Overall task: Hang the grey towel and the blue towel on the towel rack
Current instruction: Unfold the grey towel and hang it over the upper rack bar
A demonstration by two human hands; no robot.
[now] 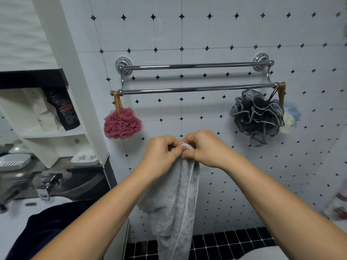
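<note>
The grey towel (176, 203) hangs down in front of me, bunched at its top edge. My left hand (161, 152) and my right hand (204, 149) sit side by side and both pinch that top edge, well below the rack. The chrome towel rack (197, 89) is fixed to the tiled wall above, with two bare bars, one higher and one lower. The dark blue towel (50, 222) lies crumpled on the white sink at the lower left, partly hidden by my left forearm.
A pink bath pouf (122, 123) hangs from the rack's left end, a dark grey pouf (258, 115) and a pale one (291, 117) from its right end. A shelf unit (56, 113) with bottles and soap dishes (85, 158) stands at the left, above a tap (47, 186).
</note>
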